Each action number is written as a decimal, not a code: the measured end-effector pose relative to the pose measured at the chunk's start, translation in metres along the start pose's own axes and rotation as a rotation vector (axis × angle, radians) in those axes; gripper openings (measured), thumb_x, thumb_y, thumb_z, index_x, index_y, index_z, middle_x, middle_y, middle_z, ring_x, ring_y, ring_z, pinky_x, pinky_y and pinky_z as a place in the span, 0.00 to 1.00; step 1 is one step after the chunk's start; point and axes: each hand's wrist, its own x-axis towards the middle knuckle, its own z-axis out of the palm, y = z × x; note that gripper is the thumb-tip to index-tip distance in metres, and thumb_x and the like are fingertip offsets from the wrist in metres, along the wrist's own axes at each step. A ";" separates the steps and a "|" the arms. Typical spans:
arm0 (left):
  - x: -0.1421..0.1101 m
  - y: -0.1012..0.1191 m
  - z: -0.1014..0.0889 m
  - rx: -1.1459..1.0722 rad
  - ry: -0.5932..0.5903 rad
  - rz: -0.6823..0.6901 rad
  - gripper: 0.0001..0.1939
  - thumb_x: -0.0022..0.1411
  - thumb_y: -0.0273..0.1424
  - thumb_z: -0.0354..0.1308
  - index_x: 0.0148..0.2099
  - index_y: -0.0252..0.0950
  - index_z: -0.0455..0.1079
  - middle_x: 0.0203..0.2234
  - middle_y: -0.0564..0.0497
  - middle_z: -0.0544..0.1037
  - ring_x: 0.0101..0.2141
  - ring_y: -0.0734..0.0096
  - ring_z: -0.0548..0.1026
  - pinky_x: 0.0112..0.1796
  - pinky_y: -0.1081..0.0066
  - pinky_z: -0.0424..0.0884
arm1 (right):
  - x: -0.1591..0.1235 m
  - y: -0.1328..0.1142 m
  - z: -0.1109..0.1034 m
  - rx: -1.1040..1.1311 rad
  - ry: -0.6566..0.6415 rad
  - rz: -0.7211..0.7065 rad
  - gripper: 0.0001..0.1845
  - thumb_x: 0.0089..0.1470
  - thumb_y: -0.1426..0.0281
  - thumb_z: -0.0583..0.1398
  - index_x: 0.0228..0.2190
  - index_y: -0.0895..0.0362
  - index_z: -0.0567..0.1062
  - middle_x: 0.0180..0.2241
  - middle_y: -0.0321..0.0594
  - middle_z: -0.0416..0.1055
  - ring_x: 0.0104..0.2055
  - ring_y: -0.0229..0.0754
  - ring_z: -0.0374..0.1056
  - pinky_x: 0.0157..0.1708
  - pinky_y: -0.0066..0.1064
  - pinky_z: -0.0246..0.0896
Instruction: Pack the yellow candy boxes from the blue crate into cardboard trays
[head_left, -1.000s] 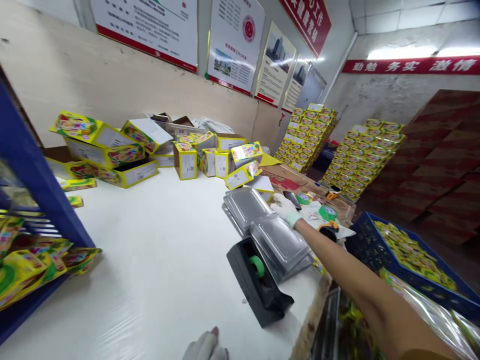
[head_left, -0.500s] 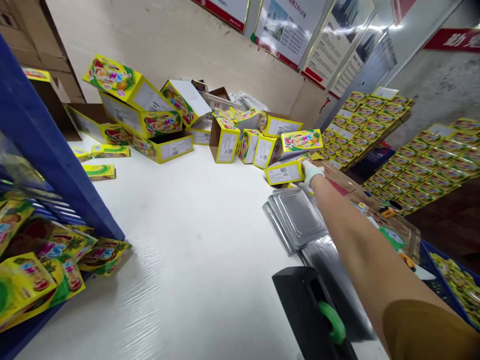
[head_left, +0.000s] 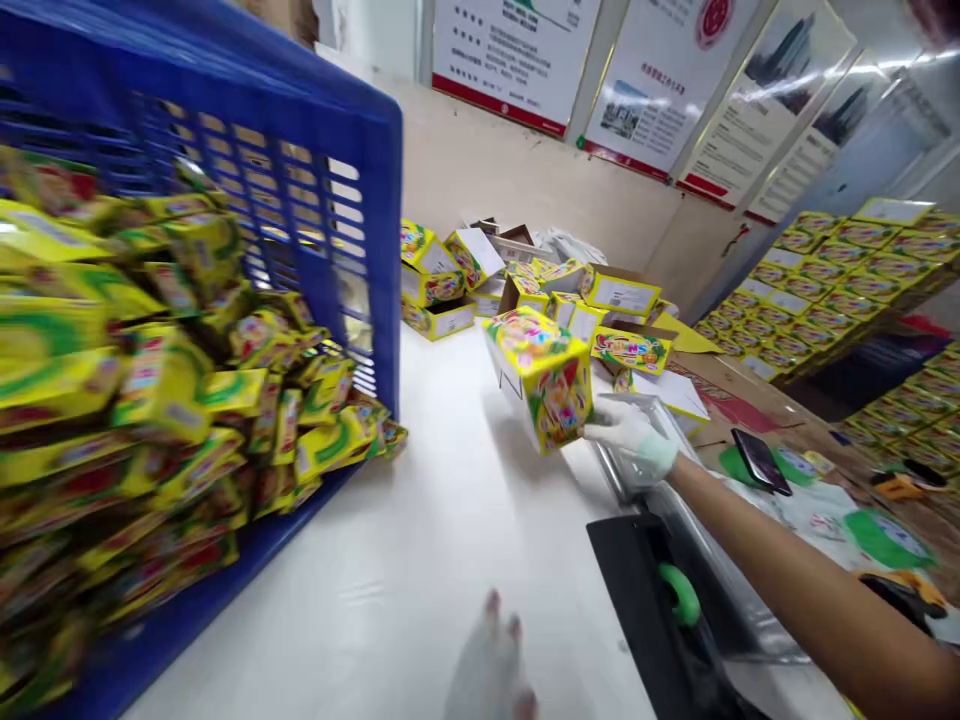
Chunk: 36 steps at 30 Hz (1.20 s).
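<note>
A yellow, fruit-printed cardboard box point(head_left: 541, 380) was clamped by the white-gloved right hand point(head_left: 631, 438) at its lower corner, probably the nearest hold, and tilted beyond the blurred, pale-gloved left hand point(head_left: 486, 672), whose fingers were spread

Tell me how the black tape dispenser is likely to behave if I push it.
The black tape dispenser looks like rigid moulded plastic, so it should keep its shape. Its long, broad body suggests it would slide rather than tip. Pushed toward the clear plastic trays beside it, it would probably nudge them. The green tape roll might turn a little.
</note>
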 end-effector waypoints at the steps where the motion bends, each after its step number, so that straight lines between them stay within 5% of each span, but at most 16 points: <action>1: 0.009 -0.004 -0.010 -0.023 0.057 -0.059 0.24 0.69 0.43 0.51 0.62 0.40 0.62 0.61 0.39 0.65 0.57 0.57 0.68 0.55 0.53 0.69 | -0.021 -0.008 0.005 -0.104 -0.065 -0.070 0.13 0.46 0.64 0.67 0.35 0.57 0.79 0.35 0.42 0.79 0.39 0.48 0.74 0.44 0.41 0.70; 2: 0.019 -0.007 -0.022 -0.081 0.148 -0.152 0.27 0.70 0.45 0.45 0.65 0.39 0.59 0.64 0.38 0.61 0.61 0.56 0.65 0.58 0.55 0.67 | -0.042 -0.014 0.009 -0.198 -0.116 -0.141 0.11 0.50 0.64 0.64 0.35 0.56 0.79 0.36 0.42 0.78 0.39 0.48 0.74 0.44 0.40 0.70; 4: 0.040 -0.011 -0.053 -0.653 0.500 -0.511 0.32 0.65 0.51 0.51 0.64 0.39 0.61 0.66 0.41 0.60 0.64 0.54 0.61 0.64 0.56 0.58 | -0.082 -0.022 0.019 -0.305 -0.177 -0.278 0.11 0.57 0.65 0.59 0.36 0.55 0.79 0.37 0.42 0.78 0.39 0.46 0.74 0.44 0.38 0.70; 7: 0.060 -0.007 -0.109 -0.784 0.608 -0.548 0.41 0.64 0.60 0.39 0.66 0.36 0.58 0.65 0.38 0.62 0.64 0.54 0.63 0.63 0.53 0.58 | -0.135 -0.028 0.042 -0.368 -0.274 -0.534 0.17 0.65 0.66 0.50 0.39 0.54 0.79 0.40 0.45 0.78 0.44 0.44 0.74 0.51 0.38 0.69; 9: 0.054 0.006 -0.143 -0.812 0.515 -0.498 0.41 0.63 0.60 0.39 0.64 0.36 0.62 0.62 0.37 0.66 0.62 0.53 0.65 0.62 0.52 0.60 | -0.164 -0.032 0.062 -0.394 -0.389 -0.719 0.21 0.67 0.65 0.46 0.42 0.54 0.78 0.43 0.46 0.78 0.50 0.44 0.72 0.58 0.39 0.64; 12: 0.013 0.031 -0.175 -0.755 0.142 -0.433 0.35 0.60 0.56 0.53 0.60 0.39 0.69 0.62 0.40 0.67 0.64 0.50 0.62 0.64 0.49 0.56 | -0.196 -0.043 0.097 -0.394 -0.574 -0.880 0.24 0.67 0.58 0.45 0.42 0.54 0.77 0.44 0.46 0.77 0.55 0.45 0.69 0.65 0.41 0.54; 14: -0.025 0.043 -0.183 -0.621 -0.092 -0.426 0.33 0.58 0.53 0.59 0.60 0.41 0.69 0.62 0.41 0.68 0.64 0.48 0.61 0.64 0.48 0.55 | -0.209 -0.053 0.114 -0.400 -0.582 -0.883 0.23 0.67 0.59 0.45 0.38 0.53 0.77 0.38 0.42 0.79 0.52 0.44 0.72 0.68 0.43 0.47; 16: -0.060 0.049 -0.191 -0.482 -0.172 -0.452 0.32 0.60 0.52 0.57 0.61 0.41 0.68 0.61 0.41 0.69 0.62 0.47 0.64 0.63 0.47 0.57 | -0.216 -0.063 0.123 -0.412 -0.521 -0.850 0.21 0.68 0.65 0.45 0.36 0.52 0.77 0.34 0.38 0.79 0.48 0.41 0.74 0.69 0.44 0.44; 18: -0.083 0.053 -0.207 -0.305 -0.079 -0.494 0.30 0.64 0.51 0.51 0.60 0.40 0.69 0.60 0.41 0.70 0.60 0.49 0.67 0.61 0.48 0.60 | -0.218 -0.069 0.126 -0.405 -0.403 -0.843 0.18 0.66 0.71 0.48 0.38 0.51 0.77 0.36 0.37 0.80 0.47 0.40 0.75 0.68 0.42 0.48; 20: -0.091 0.059 -0.233 -0.021 0.167 -0.461 0.26 0.65 0.48 0.51 0.57 0.39 0.70 0.55 0.41 0.74 0.57 0.51 0.71 0.59 0.49 0.64 | -0.218 -0.072 0.129 -0.378 -0.242 -0.866 0.15 0.62 0.74 0.53 0.43 0.51 0.78 0.42 0.38 0.80 0.49 0.40 0.75 0.64 0.36 0.57; 22: -0.082 0.066 -0.270 0.379 0.456 -0.284 0.21 0.63 0.43 0.55 0.53 0.37 0.71 0.52 0.39 0.74 0.55 0.51 0.71 0.58 0.50 0.65 | -0.219 -0.074 0.138 -0.333 -0.114 -0.895 0.16 0.59 0.75 0.57 0.46 0.51 0.77 0.45 0.38 0.79 0.50 0.41 0.75 0.60 0.29 0.63; 24: -0.061 0.073 -0.309 0.822 0.612 -0.069 0.21 0.59 0.37 0.60 0.54 0.35 0.70 0.56 0.36 0.69 0.59 0.46 0.66 0.59 0.45 0.61 | -0.223 -0.081 0.153 -0.304 -0.071 -0.928 0.18 0.57 0.75 0.59 0.48 0.51 0.77 0.45 0.38 0.79 0.50 0.41 0.75 0.56 0.26 0.67; 26: -0.034 0.077 -0.344 1.176 0.540 -0.003 0.30 0.54 0.33 0.63 0.59 0.35 0.66 0.64 0.33 0.59 0.64 0.37 0.56 0.59 0.37 0.55 | -0.229 -0.093 0.172 -0.291 -0.116 -0.963 0.19 0.57 0.73 0.60 0.50 0.50 0.76 0.44 0.39 0.79 0.48 0.43 0.76 0.54 0.28 0.69; 28: -0.008 0.076 -0.368 1.350 0.382 -0.028 0.36 0.52 0.30 0.64 0.63 0.36 0.62 0.65 0.33 0.57 0.61 0.35 0.59 0.56 0.39 0.60 | -0.237 -0.107 0.191 -0.274 -0.181 -0.972 0.16 0.58 0.71 0.59 0.48 0.51 0.76 0.43 0.40 0.80 0.46 0.45 0.77 0.54 0.31 0.69; 32: 0.018 0.071 -0.367 1.419 0.194 0.018 0.29 0.56 0.30 0.61 0.61 0.36 0.64 0.57 0.38 0.69 0.48 0.49 0.70 0.47 0.54 0.71 | -0.249 -0.126 0.226 -0.214 -0.302 -0.903 0.09 0.61 0.68 0.56 0.39 0.52 0.77 0.35 0.40 0.79 0.39 0.43 0.76 0.53 0.32 0.68; 36: -0.003 0.061 -0.303 1.389 0.141 0.165 0.21 0.61 0.34 0.58 0.57 0.36 0.67 0.53 0.38 0.72 0.42 0.53 0.72 0.41 0.57 0.72 | -0.264 -0.126 0.238 -0.217 -0.480 -0.710 0.13 0.62 0.70 0.53 0.32 0.53 0.76 0.30 0.40 0.77 0.35 0.41 0.72 0.48 0.29 0.68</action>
